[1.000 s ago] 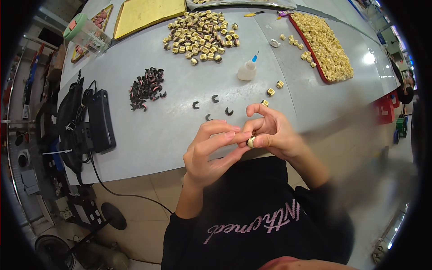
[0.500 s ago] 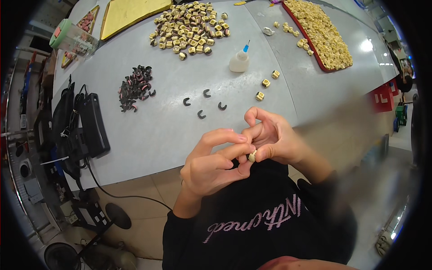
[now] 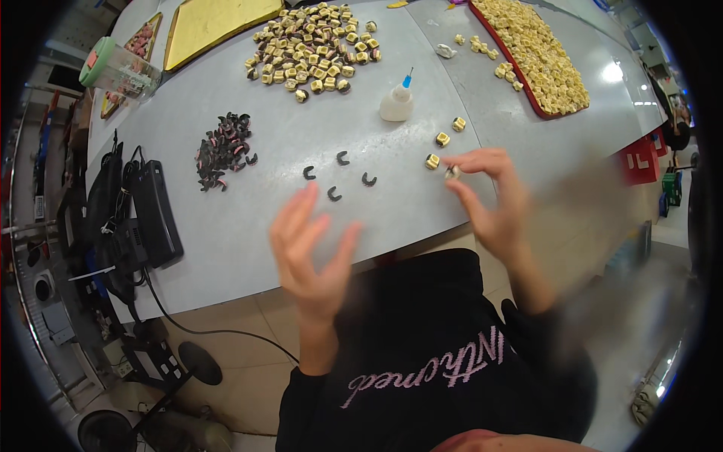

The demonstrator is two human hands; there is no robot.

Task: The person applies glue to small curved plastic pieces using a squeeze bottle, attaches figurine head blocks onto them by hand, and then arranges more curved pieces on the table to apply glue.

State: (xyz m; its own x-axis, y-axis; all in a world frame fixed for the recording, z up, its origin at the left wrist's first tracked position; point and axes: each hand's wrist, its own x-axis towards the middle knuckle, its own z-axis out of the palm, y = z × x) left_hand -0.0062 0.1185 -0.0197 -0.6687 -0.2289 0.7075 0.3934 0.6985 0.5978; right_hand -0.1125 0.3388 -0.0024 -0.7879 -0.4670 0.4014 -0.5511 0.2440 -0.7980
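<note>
Btwn hands (image 3: pixel 305 260) (image 3: pixel 504 215) & cube pile (image 3: pixel 312 53), btl (image 3: pixel 397 106) stands.

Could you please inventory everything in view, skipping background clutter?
Bottle: one, whitish with blue tip, centre
Cubes: many, cream and black, far heap
Loose cubes: three, cream and black, right of bottle
Crescents: many, black and pink, left heap
Loose crescents: four, black, centre
Full tray: one, red, right
Nuggets: many, cream, inside and beside it
Flat tray: one, yellow, far left
Jar: one, clear, green-lidded, left
Device: one, black, left
Table: one, grey, centre
Left hand: one, bare, open above table
Right hand: one, bare, holding a piece
</note>
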